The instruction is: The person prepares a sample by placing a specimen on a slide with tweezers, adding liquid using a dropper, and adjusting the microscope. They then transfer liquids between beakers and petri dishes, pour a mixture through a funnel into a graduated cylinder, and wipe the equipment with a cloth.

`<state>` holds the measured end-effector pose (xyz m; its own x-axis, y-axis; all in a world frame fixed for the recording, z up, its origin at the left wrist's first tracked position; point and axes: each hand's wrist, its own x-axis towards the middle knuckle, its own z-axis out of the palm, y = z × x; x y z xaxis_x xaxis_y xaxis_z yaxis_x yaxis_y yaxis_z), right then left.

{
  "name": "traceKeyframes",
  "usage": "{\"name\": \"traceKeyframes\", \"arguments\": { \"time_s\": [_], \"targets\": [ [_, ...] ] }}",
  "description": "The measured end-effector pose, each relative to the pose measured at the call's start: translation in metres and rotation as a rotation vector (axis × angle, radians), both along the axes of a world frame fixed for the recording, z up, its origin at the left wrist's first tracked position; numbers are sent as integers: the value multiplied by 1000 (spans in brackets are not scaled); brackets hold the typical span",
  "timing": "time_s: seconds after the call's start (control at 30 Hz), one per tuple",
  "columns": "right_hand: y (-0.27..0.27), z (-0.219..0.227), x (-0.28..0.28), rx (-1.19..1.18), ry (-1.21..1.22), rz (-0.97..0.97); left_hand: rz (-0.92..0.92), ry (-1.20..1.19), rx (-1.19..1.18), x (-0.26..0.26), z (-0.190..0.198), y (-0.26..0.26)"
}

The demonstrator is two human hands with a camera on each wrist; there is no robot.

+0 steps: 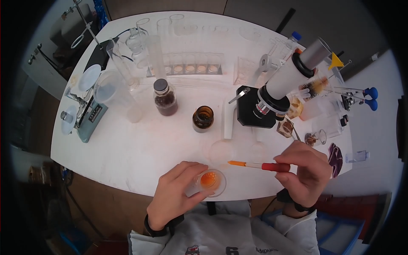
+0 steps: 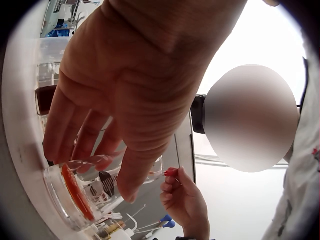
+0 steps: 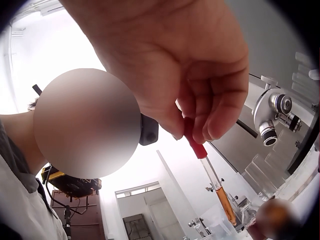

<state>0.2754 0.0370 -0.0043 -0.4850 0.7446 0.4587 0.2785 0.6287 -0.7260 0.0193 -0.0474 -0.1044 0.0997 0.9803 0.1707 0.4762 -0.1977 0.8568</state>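
Observation:
The left hand [image 1: 176, 191] grips a small clear glass beaker [image 1: 220, 183] at the table's front edge; orange liquid [image 1: 209, 180] with bubbles lies inside. In the left wrist view the left hand [image 2: 125, 85] has thumb and fingers around the beaker [image 2: 60, 197], its orange layer near the base. To the right, the right hand [image 1: 308, 172] pinches the red bulb [image 1: 276, 167] of a dropper, whose tip holds orange liquid and points left, apart from the beaker. The right wrist view shows the right hand [image 3: 185, 75] pinching the bulb [image 3: 195, 140], orange liquid in the tube [image 3: 226, 205].
An open brown bottle [image 1: 203, 119] and a capped dark bottle [image 1: 165, 100] stand mid-table. Right of them is a microscope [image 1: 272, 93]. A balance [image 1: 91, 117] and tall glassware stand left, a rack of tubes [image 1: 187, 68] behind, and jars with a yellow funnel [image 1: 335, 61] far right.

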Motion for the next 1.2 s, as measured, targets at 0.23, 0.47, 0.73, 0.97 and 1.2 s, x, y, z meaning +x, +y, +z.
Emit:
{"name": "traceKeyframes", "arguments": {
  "time_s": [0.23, 0.47, 0.73, 0.97, 1.2],
  "targets": [
    [16, -39, -8, -110, -88, 34, -1, 16, -29, 1, 2, 1],
    [18, -45, -11, -92, -133, 37, 2, 24, -36, 2, 3, 0],
    [20, -48, -13, -38, -151, 32, 4, 14, -41, 2, 1, 0],
    [19, -47, -12, -50, -164, 29, -9, 8, -30, 1, 3, 0],
    [7, -29, -9, -19, -119, -9, -10, -29, -42, 0, 3, 0]
  ]
}}
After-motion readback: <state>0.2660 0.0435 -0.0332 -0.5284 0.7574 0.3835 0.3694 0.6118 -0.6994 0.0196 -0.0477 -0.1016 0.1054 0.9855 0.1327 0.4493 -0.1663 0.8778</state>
